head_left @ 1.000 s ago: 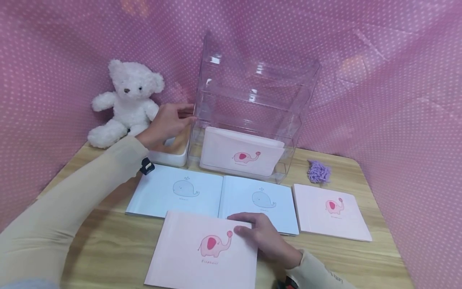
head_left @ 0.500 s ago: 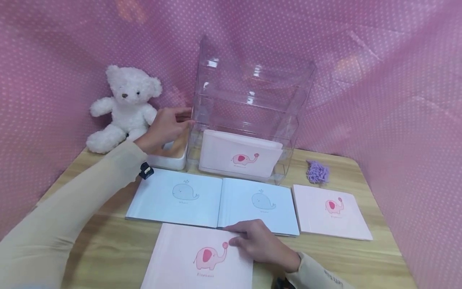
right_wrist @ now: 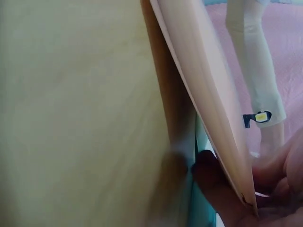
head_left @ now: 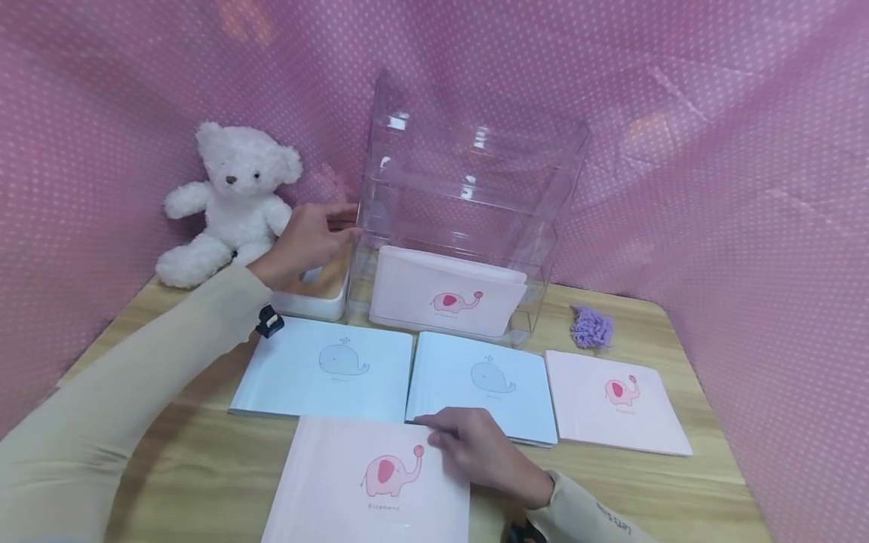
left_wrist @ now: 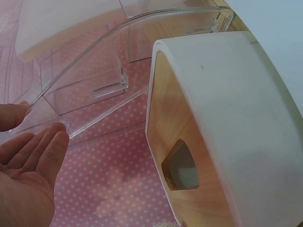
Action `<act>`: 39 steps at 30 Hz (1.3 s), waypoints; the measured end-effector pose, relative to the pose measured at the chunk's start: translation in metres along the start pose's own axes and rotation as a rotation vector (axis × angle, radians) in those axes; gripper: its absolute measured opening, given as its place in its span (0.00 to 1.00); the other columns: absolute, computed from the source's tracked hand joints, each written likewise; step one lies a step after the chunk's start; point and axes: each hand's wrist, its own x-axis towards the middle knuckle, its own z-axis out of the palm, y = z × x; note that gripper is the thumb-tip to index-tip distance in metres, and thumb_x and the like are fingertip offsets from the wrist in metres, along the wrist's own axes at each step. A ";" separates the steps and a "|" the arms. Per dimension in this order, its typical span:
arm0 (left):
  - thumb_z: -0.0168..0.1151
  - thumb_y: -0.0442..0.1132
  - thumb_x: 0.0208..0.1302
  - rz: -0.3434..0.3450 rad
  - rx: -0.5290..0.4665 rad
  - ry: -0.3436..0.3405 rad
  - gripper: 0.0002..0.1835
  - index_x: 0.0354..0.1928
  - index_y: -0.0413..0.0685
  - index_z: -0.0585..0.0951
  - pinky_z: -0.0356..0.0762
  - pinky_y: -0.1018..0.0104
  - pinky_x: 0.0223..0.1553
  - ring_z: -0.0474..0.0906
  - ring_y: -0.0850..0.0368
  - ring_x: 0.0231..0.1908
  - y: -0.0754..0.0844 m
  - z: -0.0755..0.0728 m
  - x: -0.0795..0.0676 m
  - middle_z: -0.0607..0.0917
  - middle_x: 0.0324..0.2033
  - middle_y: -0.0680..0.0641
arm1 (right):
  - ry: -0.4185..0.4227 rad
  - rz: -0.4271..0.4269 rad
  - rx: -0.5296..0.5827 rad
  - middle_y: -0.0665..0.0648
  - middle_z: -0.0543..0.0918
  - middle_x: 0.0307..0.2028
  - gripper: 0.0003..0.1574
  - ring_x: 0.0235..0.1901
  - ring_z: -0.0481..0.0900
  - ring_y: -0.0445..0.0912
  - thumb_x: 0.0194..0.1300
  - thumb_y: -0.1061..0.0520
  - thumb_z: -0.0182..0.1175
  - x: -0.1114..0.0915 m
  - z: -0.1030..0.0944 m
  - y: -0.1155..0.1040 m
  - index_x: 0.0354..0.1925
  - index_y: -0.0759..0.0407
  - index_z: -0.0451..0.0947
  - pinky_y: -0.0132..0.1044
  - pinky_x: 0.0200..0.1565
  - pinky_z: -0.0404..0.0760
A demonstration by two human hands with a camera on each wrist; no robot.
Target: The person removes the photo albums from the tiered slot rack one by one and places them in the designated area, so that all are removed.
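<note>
In the head view my right hand [head_left: 485, 456] pinches the upper right corner of a pink elephant booklet [head_left: 346, 483]. The right wrist view shows this pink booklet [right_wrist: 203, 85] tilted above the wood, with fingertips under its cover. My left hand [head_left: 305, 241] reaches to the left side of a clear tiered rack [head_left: 468, 196]. Up close, thumb and fingers of the left hand [left_wrist: 33, 161] pinch the rack's side panel [left_wrist: 78, 61] at its edge. A second pink elephant booklet [head_left: 448, 290] leans in the rack's lowest tier.
Two blue whale booklets [head_left: 360, 385] and another pink booklet [head_left: 614, 400] lie in a row before the rack. A white box with a wooden lid [head_left: 308, 302] stands left of it, beside a white teddy bear [head_left: 237, 196]. Purple yarn [head_left: 591, 328] lies to the right.
The pink booklet and my right hand have shifted slightly toward the near edge, off the whale booklet's lower edge. My left hand stays at the rack. The head view has tilted a little.
</note>
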 end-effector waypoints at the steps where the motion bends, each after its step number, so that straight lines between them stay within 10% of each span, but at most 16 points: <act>1: 0.63 0.43 0.72 -0.001 -0.001 -0.003 0.28 0.71 0.51 0.73 0.83 0.53 0.63 0.81 0.48 0.62 0.000 0.000 0.000 0.82 0.64 0.44 | -0.007 -0.006 -0.018 0.46 0.90 0.49 0.19 0.51 0.86 0.38 0.71 0.60 0.62 0.000 0.000 0.000 0.58 0.48 0.84 0.33 0.56 0.87; 16: 0.63 0.45 0.72 -0.010 -0.019 0.006 0.28 0.72 0.56 0.72 0.83 0.55 0.63 0.80 0.50 0.63 0.001 0.000 0.003 0.81 0.65 0.46 | 0.013 -0.180 -0.308 0.50 0.91 0.47 0.17 0.50 0.88 0.41 0.67 0.59 0.66 0.000 -0.008 -0.006 0.54 0.53 0.85 0.32 0.53 0.88; 33: 0.63 0.43 0.72 0.002 -0.005 0.024 0.27 0.71 0.52 0.73 0.84 0.54 0.62 0.81 0.48 0.63 -0.001 0.003 -0.002 0.82 0.64 0.44 | 0.059 -0.268 -0.270 0.49 0.91 0.48 0.18 0.51 0.88 0.40 0.65 0.59 0.68 -0.005 -0.007 -0.009 0.54 0.53 0.85 0.31 0.55 0.87; 39: 0.63 0.42 0.72 0.010 0.003 0.028 0.27 0.71 0.52 0.73 0.84 0.53 0.62 0.81 0.47 0.62 0.001 0.004 -0.001 0.82 0.64 0.44 | 0.042 -0.206 -0.076 0.46 0.90 0.49 0.18 0.53 0.87 0.40 0.66 0.59 0.66 0.001 -0.024 -0.009 0.54 0.51 0.86 0.31 0.57 0.86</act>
